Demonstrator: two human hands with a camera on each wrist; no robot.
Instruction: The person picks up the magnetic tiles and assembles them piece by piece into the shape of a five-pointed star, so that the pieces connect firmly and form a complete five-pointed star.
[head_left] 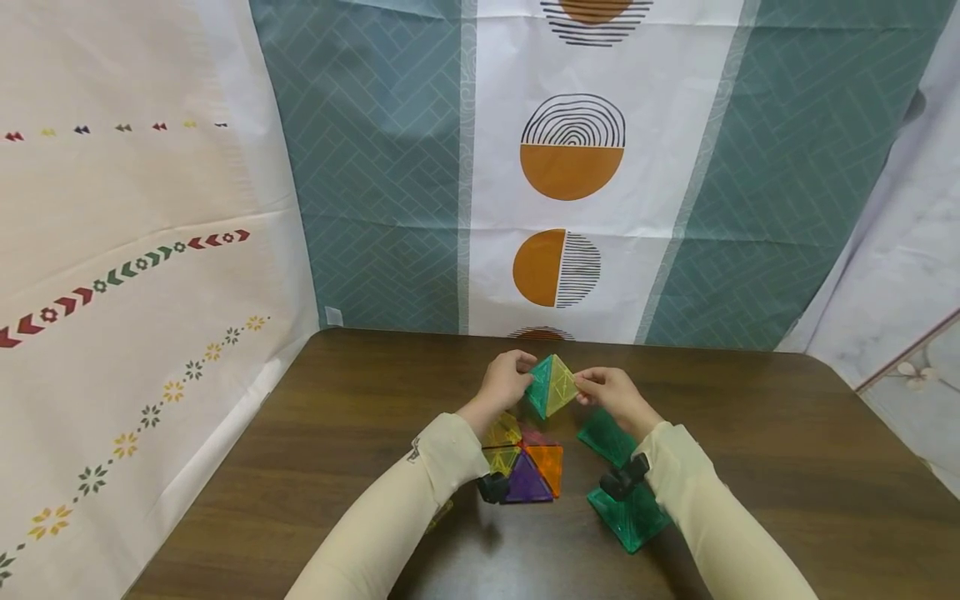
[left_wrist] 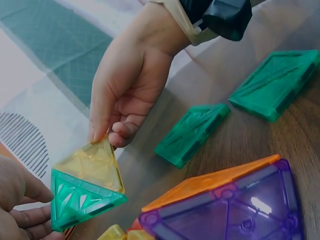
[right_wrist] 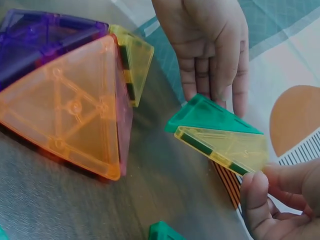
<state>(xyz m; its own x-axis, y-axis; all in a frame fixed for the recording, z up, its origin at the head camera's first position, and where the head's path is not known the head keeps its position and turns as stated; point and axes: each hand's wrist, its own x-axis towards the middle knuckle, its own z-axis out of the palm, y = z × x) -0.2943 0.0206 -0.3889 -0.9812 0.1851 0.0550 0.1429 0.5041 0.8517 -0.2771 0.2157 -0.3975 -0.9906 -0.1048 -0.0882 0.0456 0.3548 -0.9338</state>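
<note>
A green triangular magnetic tile (head_left: 538, 387) and a yellow triangular magnetic tile (head_left: 562, 387) are held above the table, meeting edge to edge at an angle. My left hand (head_left: 507, 385) pinches the green tile at its outer corner. On the other side, the thumb and fingertips of my right hand (head_left: 617, 397) pinch the yellow tile. Nearer to me stands a joined shape of magnetic tiles, with a purple triangle (left_wrist: 225, 210), an orange triangle (right_wrist: 70, 105), a reddish tile and yellow tiles (head_left: 502, 429). My left wrist partly hides it in the head view.
Two green tiles, one farther off (head_left: 606, 435) and one nearer (head_left: 630, 517), lie on the brown table (head_left: 360, 417) under my right forearm. Another yellow piece (head_left: 441, 515) peeks out beside my left sleeve. A patterned cloth (head_left: 375, 167) hangs behind the table.
</note>
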